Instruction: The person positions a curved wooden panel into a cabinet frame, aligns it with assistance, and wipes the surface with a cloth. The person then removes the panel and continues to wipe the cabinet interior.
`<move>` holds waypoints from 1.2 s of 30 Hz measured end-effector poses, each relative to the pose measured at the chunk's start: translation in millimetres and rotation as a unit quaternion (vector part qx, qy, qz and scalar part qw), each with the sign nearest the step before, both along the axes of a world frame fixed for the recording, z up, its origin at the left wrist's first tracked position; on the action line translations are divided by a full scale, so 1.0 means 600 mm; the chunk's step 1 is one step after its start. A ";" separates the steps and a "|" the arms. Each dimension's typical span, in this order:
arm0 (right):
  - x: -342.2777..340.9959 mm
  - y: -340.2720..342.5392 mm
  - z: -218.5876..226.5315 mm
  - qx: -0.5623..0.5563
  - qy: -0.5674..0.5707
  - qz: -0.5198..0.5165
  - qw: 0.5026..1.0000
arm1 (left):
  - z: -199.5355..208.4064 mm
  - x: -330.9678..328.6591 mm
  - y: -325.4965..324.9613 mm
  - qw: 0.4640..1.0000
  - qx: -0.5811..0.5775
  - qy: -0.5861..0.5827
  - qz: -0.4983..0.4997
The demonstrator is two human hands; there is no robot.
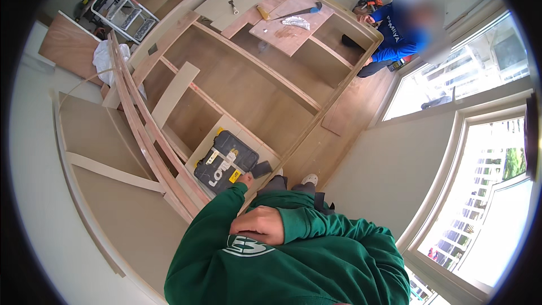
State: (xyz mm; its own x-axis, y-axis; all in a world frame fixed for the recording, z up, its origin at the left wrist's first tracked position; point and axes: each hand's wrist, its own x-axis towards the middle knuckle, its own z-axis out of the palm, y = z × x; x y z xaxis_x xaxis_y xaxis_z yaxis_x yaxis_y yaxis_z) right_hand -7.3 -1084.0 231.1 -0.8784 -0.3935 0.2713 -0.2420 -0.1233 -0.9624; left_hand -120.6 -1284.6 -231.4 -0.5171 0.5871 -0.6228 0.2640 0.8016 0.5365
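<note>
My left hand point(247, 179) reaches down beside a black tool case point(228, 159) with yellow corners and pale markings. Its fingers are closed at the near corner of a dark grey, flat rectangular piece point(261, 169), whose exact kind I cannot make out. The case lies on a pale panel point(210, 141) at the near corner of a large wooden frame point(257, 68). In front of my green sweatshirt, my right hand point(259, 226) is bent across toward my left sleeve. Its fingers are curled together, with the fingertips hidden underneath.
Across the frame, a person in blue point(395, 34) crouches at its far right corner. A handsaw point(298, 13) and crumpled white material point(296, 22) lie on a wooden board point(291, 36). Long curved strips point(149, 135) lean at left, near a step ladder point(124, 14). Windows point(480, 203) line the right.
</note>
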 end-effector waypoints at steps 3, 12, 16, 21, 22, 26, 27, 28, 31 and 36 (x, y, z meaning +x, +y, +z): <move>-0.014 -0.023 -0.013 -0.001 0.014 0.037 0.999 | -0.006 -0.023 0.000 1.000 -0.024 0.001 -0.017; 0.023 0.023 0.008 -0.094 -0.107 0.114 0.983 | -0.042 -0.023 -0.009 0.999 -0.035 -0.007 -0.022; 0.037 0.039 0.020 -0.057 -0.113 0.029 0.991 | -0.043 -0.012 -0.022 0.998 -0.058 -0.027 -0.001; 0.012 0.050 0.023 -0.105 -0.185 -0.108 0.971 | -0.014 -0.031 -0.013 0.998 -0.042 -0.032 0.027; 0.005 0.049 0.023 -0.096 -0.169 -0.122 0.973 | -0.009 -0.033 -0.012 0.998 -0.047 -0.033 0.027; -0.020 0.041 0.032 -0.054 -0.093 0.089 0.990 | -0.005 -0.034 -0.016 0.996 -0.029 -0.029 0.078; -0.022 0.044 0.036 -0.081 -0.090 0.104 0.987 | -0.009 -0.031 -0.017 0.996 -0.032 -0.021 0.081; -0.026 0.046 0.037 -0.114 -0.094 0.118 0.982 | -0.015 -0.026 -0.018 0.996 -0.034 -0.010 0.084; -0.018 0.091 0.023 -0.147 -0.114 0.185 0.965 | -0.032 -0.003 -0.021 0.992 -0.040 -0.026 0.112; 0.036 0.228 -0.141 -0.154 -0.419 0.077 0.891 | -0.029 0.058 -0.002 0.987 -0.090 -0.073 0.112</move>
